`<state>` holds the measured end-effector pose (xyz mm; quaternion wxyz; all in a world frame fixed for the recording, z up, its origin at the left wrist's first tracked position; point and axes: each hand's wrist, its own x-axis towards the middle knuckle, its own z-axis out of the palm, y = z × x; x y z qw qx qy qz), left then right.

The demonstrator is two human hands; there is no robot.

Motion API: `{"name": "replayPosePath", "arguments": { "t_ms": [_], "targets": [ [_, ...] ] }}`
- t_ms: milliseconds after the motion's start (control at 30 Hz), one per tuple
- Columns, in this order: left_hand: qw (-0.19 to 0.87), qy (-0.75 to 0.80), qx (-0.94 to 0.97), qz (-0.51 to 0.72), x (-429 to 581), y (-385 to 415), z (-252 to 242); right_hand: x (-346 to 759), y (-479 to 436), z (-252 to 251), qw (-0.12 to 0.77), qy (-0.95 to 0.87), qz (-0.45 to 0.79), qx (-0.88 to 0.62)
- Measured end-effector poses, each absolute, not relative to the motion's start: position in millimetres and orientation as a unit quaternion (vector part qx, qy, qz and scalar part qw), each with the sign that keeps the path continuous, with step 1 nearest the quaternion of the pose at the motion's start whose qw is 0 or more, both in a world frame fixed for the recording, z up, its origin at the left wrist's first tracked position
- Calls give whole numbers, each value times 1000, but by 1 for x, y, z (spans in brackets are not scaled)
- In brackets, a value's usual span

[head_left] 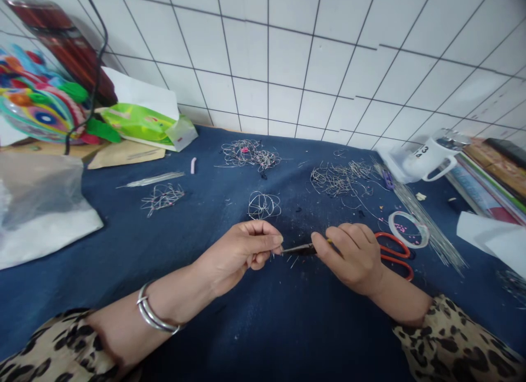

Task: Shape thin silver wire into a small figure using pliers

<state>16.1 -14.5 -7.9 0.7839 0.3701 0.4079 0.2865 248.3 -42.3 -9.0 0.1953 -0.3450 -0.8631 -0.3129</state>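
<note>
Left hand (242,250) pinching short wire piece (274,253) between closed fingers, near front-middle of blue surface (164,250). Right hand (353,256) wrapping shut around small pliers (302,249), tip meeting wire. Wire looking thin, light, springy, easily bent; best held right beside pliers tip. Wire coil (263,205) lying just behind hands; red scissors (394,254) lying beside right hand.

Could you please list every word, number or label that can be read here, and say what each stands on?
"3": black digit on the white mug lying on its side; a second character beside it is unclear.
Green and white packet: print blurred, unreadable.
Stacked books at the right edge: cover print too small to read.
</note>
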Motion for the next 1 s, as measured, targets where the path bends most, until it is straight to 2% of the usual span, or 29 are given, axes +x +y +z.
{"name": "replayPosePath", "arguments": {
  "t_ms": [700, 1000],
  "targets": [
    [774, 420, 390, 270, 16, -13, -6, 248, -44, -10, 197, -872, -291, -341],
    [748, 424, 420, 291, 17, -16, -1, 247, -45, -8, 165, -883, -253, -359]
  ]
}}
